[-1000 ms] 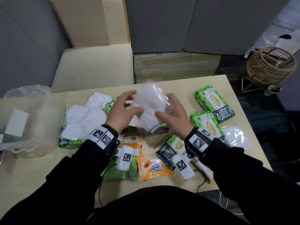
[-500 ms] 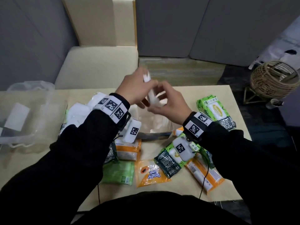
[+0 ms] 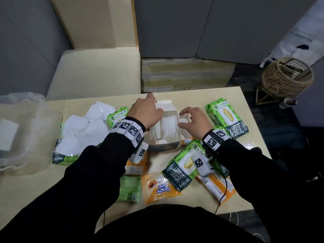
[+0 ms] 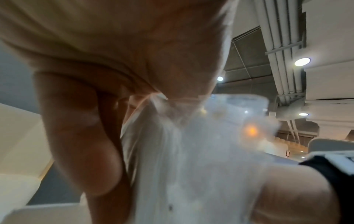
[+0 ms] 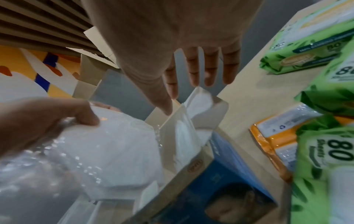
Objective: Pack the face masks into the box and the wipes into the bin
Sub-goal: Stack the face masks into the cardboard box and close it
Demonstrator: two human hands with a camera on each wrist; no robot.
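Note:
The open mask box [image 3: 164,147] stands mid-table with white masks [image 3: 169,125] upright inside. My left hand [image 3: 147,113] is over its left side and grips a clear-bagged face mask [image 5: 114,144], thumb [image 5: 84,118] on top, with the mask partly in the box [image 5: 220,181]. The left wrist view shows curled fingers [image 4: 86,136] around the bagged mask [image 4: 191,166]. My right hand [image 3: 192,120] hovers at the box's right flap, fingers [image 5: 191,68] straight and spread, holding nothing. Loose masks [image 3: 84,130] lie at the left.
A clear plastic bin [image 3: 22,137] sits at the table's left end. Green wipe packs [image 3: 226,118] [image 3: 182,167] and orange ones [image 3: 157,188] lie around the box and under my wrists. A wicker basket [image 3: 287,79] stands on the floor to the right.
Both hands came down from in front of me to the box. The bagged mask went down with my left hand, and my right hand let go of it.

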